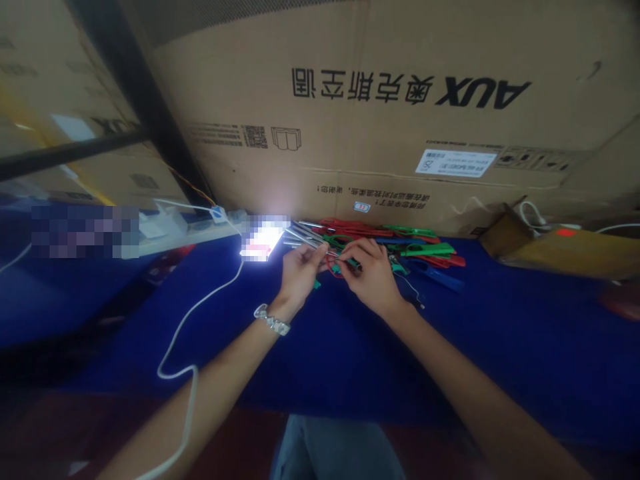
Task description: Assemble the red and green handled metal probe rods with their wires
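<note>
Left hand (303,268) and right hand (373,272): fingers pinching thin red looped piece (329,267) | piece: between hands, above dark-blue surface (320,360) | progress: seemingly unfinished; red, green, blue flat strips (425,251) heaped beyond, done or left unclear

Red part (331,270) at the fingertips of the left hand (299,272) and right hand (373,273): partly hidden; form too small to determine. Lit screen (264,240): pixelated, illegible. White cable (190,400): cut off at lower edge. Carton (380,40): cropped at top.
</note>
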Tool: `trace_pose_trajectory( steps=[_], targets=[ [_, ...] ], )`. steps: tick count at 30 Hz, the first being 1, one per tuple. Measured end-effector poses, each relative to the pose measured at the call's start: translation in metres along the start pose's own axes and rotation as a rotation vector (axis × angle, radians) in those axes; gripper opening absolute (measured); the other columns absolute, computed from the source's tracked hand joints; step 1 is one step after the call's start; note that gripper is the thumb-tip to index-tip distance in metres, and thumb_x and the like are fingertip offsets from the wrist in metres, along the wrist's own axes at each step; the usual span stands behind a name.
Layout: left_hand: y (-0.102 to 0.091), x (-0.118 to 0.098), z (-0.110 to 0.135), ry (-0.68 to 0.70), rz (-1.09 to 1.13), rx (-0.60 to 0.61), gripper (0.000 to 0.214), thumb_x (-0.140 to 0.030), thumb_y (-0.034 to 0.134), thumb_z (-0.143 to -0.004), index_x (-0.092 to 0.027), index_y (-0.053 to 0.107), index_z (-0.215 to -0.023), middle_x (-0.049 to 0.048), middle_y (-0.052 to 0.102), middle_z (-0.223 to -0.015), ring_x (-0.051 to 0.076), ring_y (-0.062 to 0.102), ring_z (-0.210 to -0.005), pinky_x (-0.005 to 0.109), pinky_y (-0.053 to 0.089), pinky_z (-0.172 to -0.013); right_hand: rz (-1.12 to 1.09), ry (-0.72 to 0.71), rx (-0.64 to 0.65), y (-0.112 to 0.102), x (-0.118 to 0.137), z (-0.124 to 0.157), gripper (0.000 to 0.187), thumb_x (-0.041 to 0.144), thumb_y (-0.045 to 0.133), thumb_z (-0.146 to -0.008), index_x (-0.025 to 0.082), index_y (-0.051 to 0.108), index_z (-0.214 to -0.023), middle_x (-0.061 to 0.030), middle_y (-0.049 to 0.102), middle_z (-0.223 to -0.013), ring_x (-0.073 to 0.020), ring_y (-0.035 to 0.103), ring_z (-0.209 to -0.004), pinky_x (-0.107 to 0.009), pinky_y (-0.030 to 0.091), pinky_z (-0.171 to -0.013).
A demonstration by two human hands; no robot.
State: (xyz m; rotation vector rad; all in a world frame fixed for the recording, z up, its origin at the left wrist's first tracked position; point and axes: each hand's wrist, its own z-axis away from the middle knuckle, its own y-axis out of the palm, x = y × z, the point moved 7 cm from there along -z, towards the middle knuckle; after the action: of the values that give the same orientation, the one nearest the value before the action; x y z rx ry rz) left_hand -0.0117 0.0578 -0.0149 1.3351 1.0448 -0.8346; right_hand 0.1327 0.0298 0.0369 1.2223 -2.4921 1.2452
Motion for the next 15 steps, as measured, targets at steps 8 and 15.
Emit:
trace_pose_trajectory(
  steps=[8,15],
  targets=[
    [0.004,-0.008,0.002,0.005,0.034,0.039,0.038,-0.043,0.084,-0.068,-0.012,0.069,-0.082,0.0097,0.077,-0.082,0.018,0.074,-0.073,0.028,0.061,-0.070,-0.617,0.466,0.260,0.019,-0.036,0.005,0.035,0.051,0.076,-0.073,0.018,0.069,-0.083,-0.0031,0.073,-0.074,-0.0174,0.068,-0.063,-0.030,0.054,-0.063],
    [0.009,-0.003,0.004,-0.032,0.038,0.084,0.042,-0.045,0.086,-0.066,-0.011,0.069,-0.083,0.0094,0.076,-0.081,0.022,0.075,-0.079,0.035,0.062,-0.077,-0.583,0.612,0.417,0.021,-0.033,0.008,0.017,0.033,0.070,-0.077,0.016,0.070,-0.079,0.0032,0.062,-0.054,-0.0097,0.059,-0.044,-0.018,0.044,-0.043]
  ],
)
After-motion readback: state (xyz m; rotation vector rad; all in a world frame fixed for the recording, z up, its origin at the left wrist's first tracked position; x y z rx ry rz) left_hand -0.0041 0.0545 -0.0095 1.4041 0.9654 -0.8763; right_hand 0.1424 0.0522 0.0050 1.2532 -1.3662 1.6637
